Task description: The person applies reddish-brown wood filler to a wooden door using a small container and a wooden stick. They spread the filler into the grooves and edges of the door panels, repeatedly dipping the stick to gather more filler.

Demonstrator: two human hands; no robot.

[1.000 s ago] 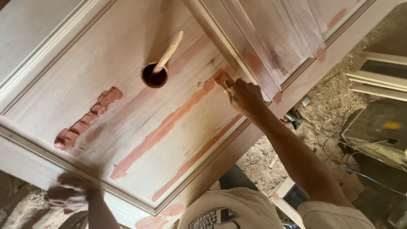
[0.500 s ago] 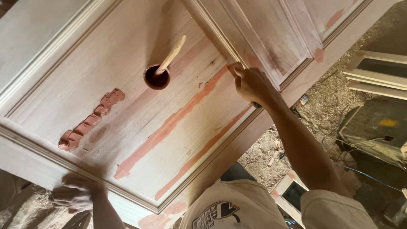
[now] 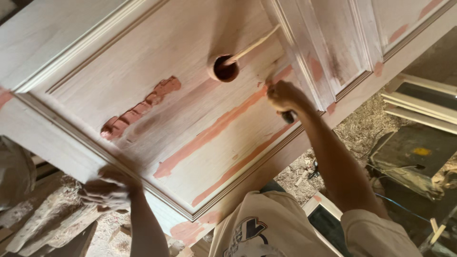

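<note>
A pale wooden door (image 3: pixel 143 52) with raised mouldings lies flat below me. Two long stripes of reddish filler (image 3: pixel 209 135) run across its panel, and a lumpy patch of filler (image 3: pixel 138 110) lies to the left. A small round cup of filler (image 3: pixel 224 70) with a wooden stick (image 3: pixel 252 45) in it stands on the panel. My right hand (image 3: pixel 284 96) is closed on a dark-handled putty knife (image 3: pixel 288 116) at the far end of the upper stripe, next to the moulding. My left hand (image 3: pixel 107 191) presses on the door's near edge.
Sawdust and scraps cover the floor (image 3: pixel 352 138) to the right. Framed wooden pieces (image 3: pixel 423 102) lean at the right edge, beside a dark box-like object (image 3: pixel 409 162). Rough wood offcuts (image 3: pixel 43 219) lie at the lower left.
My right hand has slid with the putty knife along the upper stripe toward the moulding. My left hand stays on the door's edge.
</note>
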